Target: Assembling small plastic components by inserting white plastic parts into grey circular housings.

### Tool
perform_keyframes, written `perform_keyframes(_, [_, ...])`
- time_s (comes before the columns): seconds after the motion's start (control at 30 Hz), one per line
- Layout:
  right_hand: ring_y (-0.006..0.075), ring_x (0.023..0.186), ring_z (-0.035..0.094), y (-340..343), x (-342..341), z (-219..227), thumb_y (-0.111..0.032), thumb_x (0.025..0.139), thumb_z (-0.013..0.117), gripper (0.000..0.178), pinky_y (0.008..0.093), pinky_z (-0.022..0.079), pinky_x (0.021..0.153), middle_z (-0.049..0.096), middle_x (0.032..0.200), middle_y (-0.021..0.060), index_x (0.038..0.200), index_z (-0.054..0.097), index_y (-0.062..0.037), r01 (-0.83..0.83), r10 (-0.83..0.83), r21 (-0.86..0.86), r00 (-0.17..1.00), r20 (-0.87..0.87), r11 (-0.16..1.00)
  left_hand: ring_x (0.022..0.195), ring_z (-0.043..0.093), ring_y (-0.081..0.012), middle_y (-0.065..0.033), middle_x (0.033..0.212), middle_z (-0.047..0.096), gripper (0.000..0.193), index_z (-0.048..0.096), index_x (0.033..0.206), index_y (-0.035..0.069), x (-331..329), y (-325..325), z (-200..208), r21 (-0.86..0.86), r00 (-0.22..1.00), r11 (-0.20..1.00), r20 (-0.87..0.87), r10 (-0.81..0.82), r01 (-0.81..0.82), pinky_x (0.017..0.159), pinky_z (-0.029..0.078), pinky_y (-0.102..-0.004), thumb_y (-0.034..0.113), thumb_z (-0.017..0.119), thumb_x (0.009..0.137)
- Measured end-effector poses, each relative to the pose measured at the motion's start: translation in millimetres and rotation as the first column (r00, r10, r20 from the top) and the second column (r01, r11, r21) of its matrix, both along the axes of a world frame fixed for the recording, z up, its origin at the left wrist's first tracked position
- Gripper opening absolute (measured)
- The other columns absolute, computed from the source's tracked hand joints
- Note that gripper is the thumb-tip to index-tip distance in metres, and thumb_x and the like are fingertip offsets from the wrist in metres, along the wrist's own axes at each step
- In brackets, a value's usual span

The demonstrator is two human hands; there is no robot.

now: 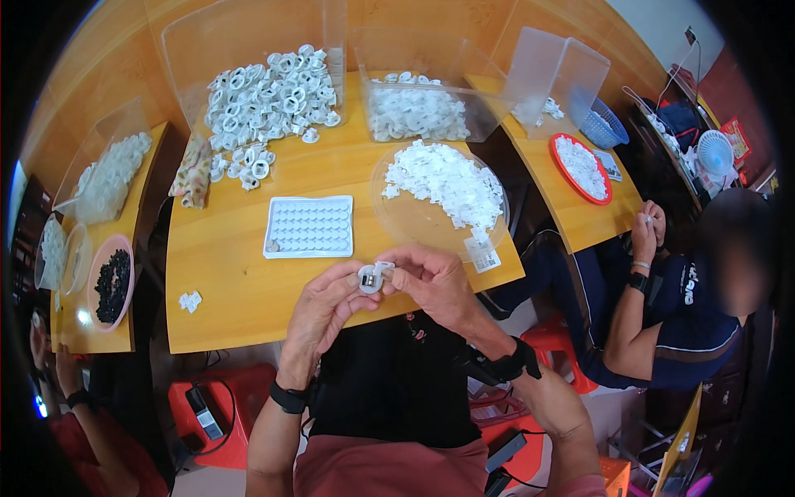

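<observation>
Between the fingertips of my left hand is a round white plastic housing with dark and metallic parts inside. My right hand pinches a small white plastic piece against the housing's right edge; whether it is joined to it I cannot tell. Both hands are just past the table's near edge. Beyond them lies a white pocketed tray, with a small round metallic disc in its near left corner. A round clear tray right of it bears a heap of small white plastic pieces.
A heap of white round housings spills from a clear bin at the back left, beside a patterned cloth bundle. Another clear bin stands behind. At the right, a co-worker sits by a red plate of white pieces.
</observation>
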State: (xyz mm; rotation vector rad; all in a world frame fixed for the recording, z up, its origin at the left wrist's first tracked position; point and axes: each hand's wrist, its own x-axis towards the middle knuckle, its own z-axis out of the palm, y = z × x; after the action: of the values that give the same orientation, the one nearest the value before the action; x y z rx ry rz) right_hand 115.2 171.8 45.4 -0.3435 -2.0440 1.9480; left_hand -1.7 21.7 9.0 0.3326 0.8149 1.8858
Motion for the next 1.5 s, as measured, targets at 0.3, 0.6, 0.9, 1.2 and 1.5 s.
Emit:
perform_keyframes(0.3, [0.0064, 0.075, 0.061, 4, -1, -2, -0.007, 0.093, 0.055, 0.019, 0.0195, 0.050, 0.070, 0.066, 0.086, 0.0032, 0.107, 0.064, 0.0020, 0.015, -0.017, 0.028, 0.998, 0.064, 0.999, 0.084, 0.065, -0.0223, -0.0163, 0.099, 0.063, 0.024, 0.056, 0.111, -0.006, -2, -1, -6, 0.018, 1.000, 1.000, -0.006, -0.009, 0.009, 0.074, 0.055, -0.0309, 0.011, 0.053, 0.094])
perform_keyframes(0.6, [0.0080, 0.074, 0.064, -1, -2, -6, -0.004, 0.090, 0.057, 0.017, 0.0197, 0.050, 0.066, 0.066, 0.082, 0.0041, 0.104, 0.064, 0.0028, 0.050, -0.050, 0.000, 0.998, 0.023, 0.999, 0.085, 0.065, -0.0226, -0.0171, 0.100, 0.063, 0.023, 0.055, 0.112, -0.006, -2, -1, -6, 0.032, 1.000, 0.999, 0.003, -0.010, 0.010, 0.075, 0.056, -0.0311, 0.009, 0.052, 0.094])
perform_keyframes(0.9, [0.0073, 0.071, 0.062, -5, -2, -7, -0.001, 0.087, 0.058, 0.013, 0.0207, 0.049, 0.064, 0.066, 0.081, 0.0046, 0.097, 0.064, 0.0051, 0.074, -0.074, -0.006, 0.997, 0.025, 0.997, 0.087, 0.065, -0.0230, -0.0176, 0.102, 0.063, 0.025, 0.054, 0.113, -0.006, 0, 0, 1, -0.007, 0.999, 1.000, -0.035, -0.005, 0.004, 0.076, 0.056, -0.0310, 0.010, 0.052, 0.094])
perform_keyframes(1.2, [0.0084, 0.076, 0.062, -3, 1, -8, 0.000, 0.087, 0.058, 0.014, 0.0217, 0.050, 0.069, 0.066, 0.087, 0.0056, 0.099, 0.063, 0.0054, 0.061, -0.064, -0.103, 0.998, -0.023, 0.993, 0.085, 0.065, -0.0227, -0.0172, 0.100, 0.064, 0.023, 0.056, 0.112, -0.005, 0, 1, 1, 0.030, 0.999, 1.000, -0.034, -0.003, 0.004, 0.075, 0.056, -0.0312, 0.010, 0.052, 0.094])
perform_keyframes(1.5, [0.0123, 0.076, 0.064, -10, 0, 5, 0.002, 0.078, 0.064, 0.015, 0.0245, 0.052, 0.071, 0.065, 0.085, 0.0075, 0.093, 0.065, 0.0022, 0.113, -0.100, 0.263, 0.993, -0.060, 0.958, 0.085, 0.065, -0.0234, -0.0167, 0.096, 0.064, 0.021, 0.056, 0.110, -0.005, -2, 0, 1, 0.010, 1.000, 1.000, -0.009, -0.002, 0.002, 0.075, 0.056, -0.0316, 0.007, 0.053, 0.093])
